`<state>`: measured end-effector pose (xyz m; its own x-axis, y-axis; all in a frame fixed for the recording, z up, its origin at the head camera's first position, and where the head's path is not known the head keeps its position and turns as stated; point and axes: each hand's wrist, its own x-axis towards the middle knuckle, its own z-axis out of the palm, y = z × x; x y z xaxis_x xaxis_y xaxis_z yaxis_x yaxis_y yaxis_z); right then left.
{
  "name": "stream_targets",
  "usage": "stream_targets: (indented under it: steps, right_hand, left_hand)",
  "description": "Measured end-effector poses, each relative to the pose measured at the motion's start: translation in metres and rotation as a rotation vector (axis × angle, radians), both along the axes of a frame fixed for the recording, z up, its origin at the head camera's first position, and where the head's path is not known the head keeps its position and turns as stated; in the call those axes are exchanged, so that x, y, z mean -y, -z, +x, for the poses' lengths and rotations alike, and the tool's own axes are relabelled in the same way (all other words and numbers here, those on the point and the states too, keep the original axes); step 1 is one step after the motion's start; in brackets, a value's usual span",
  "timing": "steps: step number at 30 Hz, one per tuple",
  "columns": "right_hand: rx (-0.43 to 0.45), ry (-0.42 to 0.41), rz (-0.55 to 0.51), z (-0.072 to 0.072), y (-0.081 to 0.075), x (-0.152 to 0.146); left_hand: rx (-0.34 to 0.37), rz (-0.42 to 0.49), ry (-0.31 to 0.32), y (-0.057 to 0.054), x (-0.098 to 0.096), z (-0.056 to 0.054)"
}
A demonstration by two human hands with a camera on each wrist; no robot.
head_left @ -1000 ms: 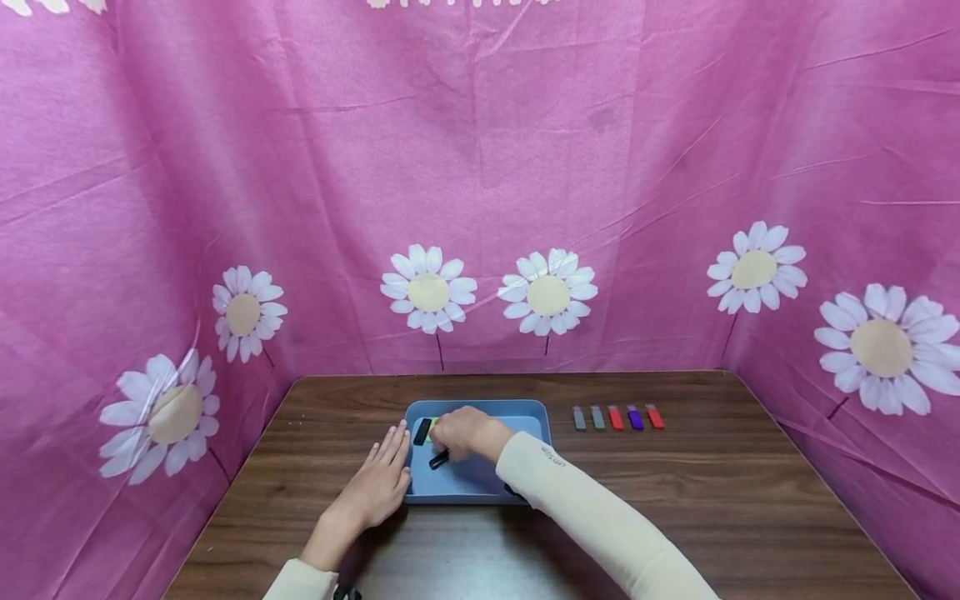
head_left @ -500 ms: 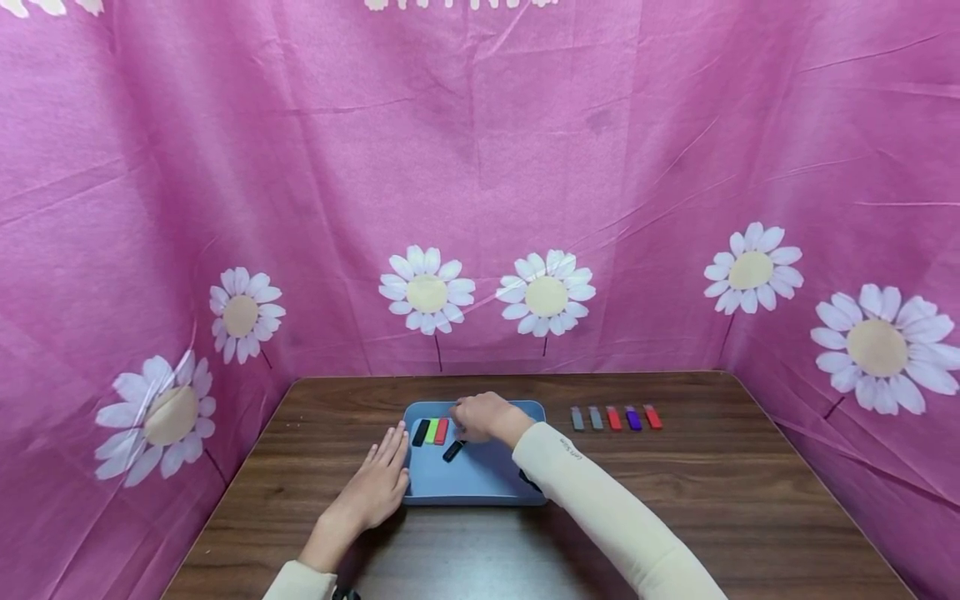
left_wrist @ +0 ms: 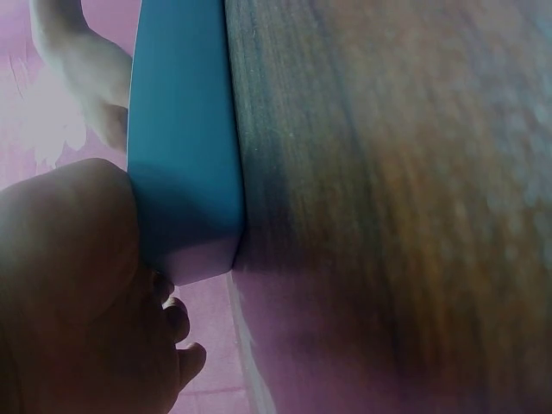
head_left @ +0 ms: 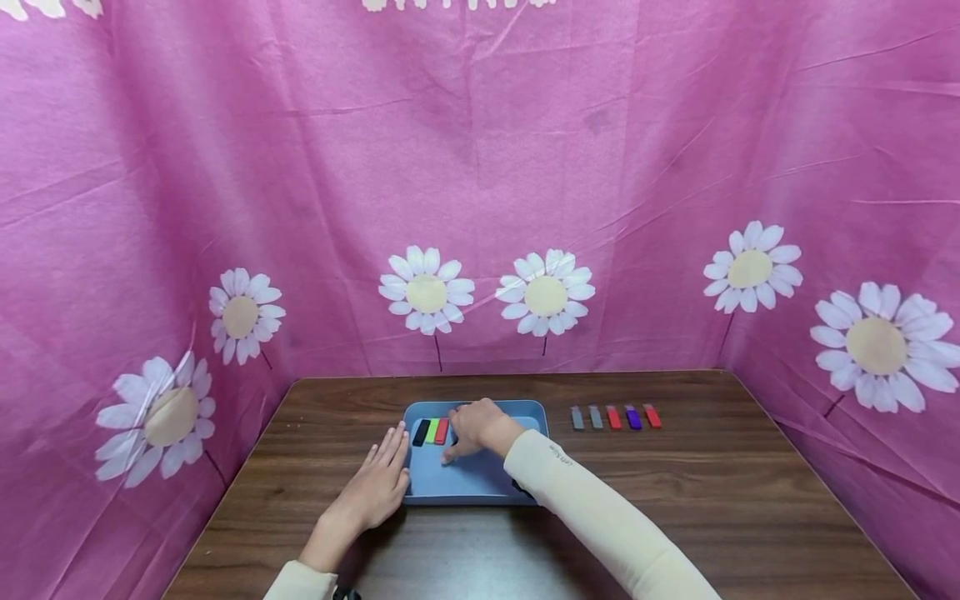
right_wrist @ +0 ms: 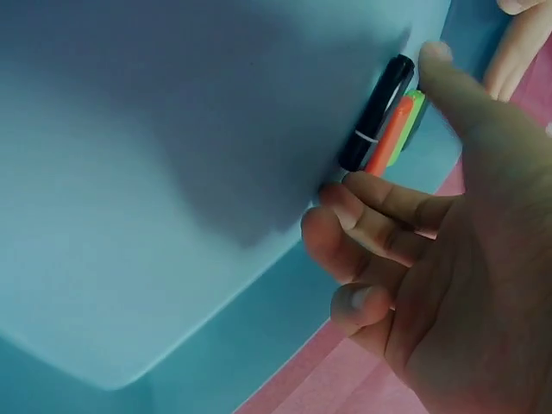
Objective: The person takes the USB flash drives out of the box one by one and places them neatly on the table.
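A shallow blue tray (head_left: 480, 498) sits on the wooden table. My left hand (head_left: 372, 487) lies with straight fingers along its left wall; in the left wrist view that hand (left_wrist: 78, 285) is up against the tray's side. Over the tray is my right hand (head_left: 480, 429), thumb and fingers spread apart. In the right wrist view, a short black stick with a white band (right_wrist: 377, 112) lies on the tray floor between thumb and fingertips, fingertips right at its lower end. Beside it are a red stick (head_left: 442, 431), a green stick (head_left: 432, 431) and another black stick (head_left: 422, 432).
Right of the tray, a row of small pieces with clear ends stands on the table: grey ones (head_left: 577, 419), red ones (head_left: 614, 418) and a purple one (head_left: 633, 418). A pink flowered cloth (head_left: 480, 183) hangs behind and at both sides.
The right hand has moved off the red and green sticks to just right of them. The loose, tilted black stick now lies alongside the red one. The left hand has stayed put.
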<state>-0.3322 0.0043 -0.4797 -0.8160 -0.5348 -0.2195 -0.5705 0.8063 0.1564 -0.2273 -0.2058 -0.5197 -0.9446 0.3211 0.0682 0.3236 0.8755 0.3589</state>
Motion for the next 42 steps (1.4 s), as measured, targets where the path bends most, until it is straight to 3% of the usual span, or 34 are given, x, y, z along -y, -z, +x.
stream_targets:
  steps: [5,10,24,42]
  right_hand:
    - [0.018,-0.020,-0.006,-0.003,-0.001,-0.002]
    - [0.020,-0.042,-0.010,-0.007,-0.003,-0.005]
    - [0.037,-0.063,-0.025,-0.007,0.002,-0.010]
    - [0.022,-0.099,-0.074,-0.006,-0.004,-0.025]
  left_hand:
    - [0.026,-0.042,-0.016,-0.004,-0.002,0.000]
    - [0.021,-0.058,-0.026,-0.001,-0.002,-0.001]
    - [0.022,-0.039,-0.027,0.002,-0.001,0.000]
    - [-0.006,-0.049,-0.012,0.000,-0.001,0.002]
